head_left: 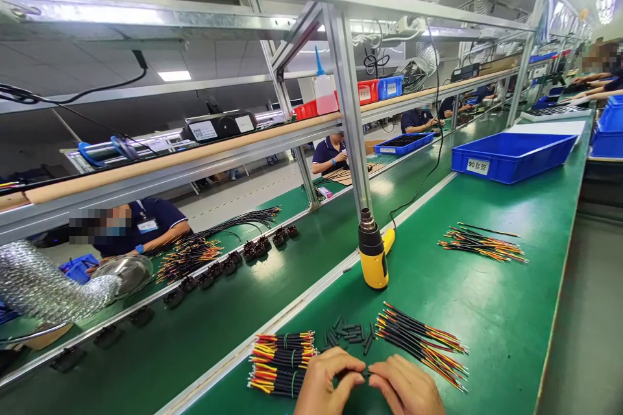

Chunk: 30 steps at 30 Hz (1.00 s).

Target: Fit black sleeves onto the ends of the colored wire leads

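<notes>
My left hand [328, 382] and my right hand [406, 388] sit at the bottom edge of the view, close together on the green bench top [487, 318]. Between their fingertips is a thin black piece [363, 374], probably a short sleeve or wire. To the left lies a bundle of black wires with red and yellow ends [282, 363]. A similar fanned bundle [421, 347] lies to the right. Just above my hands is a small pile of short black tubes [348, 332]. My fingers hide part of the thin piece.
A yellow heat gun [374, 253] stands upright on the bench. Farther on are another wire bundle [481, 243] and a blue plastic crate [511, 155]. An aluminium shelf frame [348, 104] runs alongside. Several co-workers [331, 154] sit at a parallel green bench.
</notes>
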Each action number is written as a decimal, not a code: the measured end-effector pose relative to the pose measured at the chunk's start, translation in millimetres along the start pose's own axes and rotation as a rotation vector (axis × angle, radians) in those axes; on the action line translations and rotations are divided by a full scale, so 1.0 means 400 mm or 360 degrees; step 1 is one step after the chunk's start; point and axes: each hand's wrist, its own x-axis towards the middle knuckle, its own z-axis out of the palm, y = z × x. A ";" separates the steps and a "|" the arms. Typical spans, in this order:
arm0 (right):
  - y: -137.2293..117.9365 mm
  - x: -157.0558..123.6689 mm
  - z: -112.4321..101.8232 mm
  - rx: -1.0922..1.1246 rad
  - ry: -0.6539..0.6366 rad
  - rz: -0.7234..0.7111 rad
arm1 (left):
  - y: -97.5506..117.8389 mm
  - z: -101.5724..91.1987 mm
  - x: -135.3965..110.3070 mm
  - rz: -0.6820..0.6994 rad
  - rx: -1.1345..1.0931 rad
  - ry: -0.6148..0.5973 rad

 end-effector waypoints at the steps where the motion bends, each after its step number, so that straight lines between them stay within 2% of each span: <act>1: -0.002 0.005 -0.006 -0.0022 0.0053 -0.0074 | 0.005 -0.005 0.001 -0.0084 -0.0057 -0.0008; 3: -0.003 0.009 -0.012 0.0022 0.0072 -0.0113 | 0.012 -0.011 0.002 -0.0157 -0.0104 -0.0028; 5: 0.000 -0.001 -0.003 0.0135 0.0039 -0.0020 | 0.015 -0.009 0.003 -0.0158 -0.0060 -0.0056; 9: 0.014 -0.038 0.034 0.0586 -0.0192 0.0440 | 0.012 0.007 0.003 -0.0093 0.0109 -0.0109; 12: 0.016 -0.040 0.039 0.0733 -0.0297 0.0679 | 0.006 0.013 0.001 -0.0094 0.0139 -0.0022; 16: 0.007 -0.015 0.016 0.0956 -0.0384 0.0884 | -0.006 0.021 -0.001 -0.0196 -0.0263 0.0138; 18: 0.004 -0.010 0.010 0.1219 -0.0463 0.1030 | -0.011 0.031 -0.003 -0.0164 -0.0445 0.0158; 21: 0.004 -0.016 0.016 0.1522 -0.0560 0.1223 | -0.010 0.045 -0.007 -0.0045 -0.0493 0.0203; 26: 0.001 -0.028 0.022 0.1678 -0.0574 0.1296 | 0.012 0.051 -0.018 0.0125 -0.0342 0.0214; 30: 0.000 -0.023 0.006 0.1640 -0.0502 0.1130 | 0.031 0.052 -0.030 0.0205 -0.0198 0.0214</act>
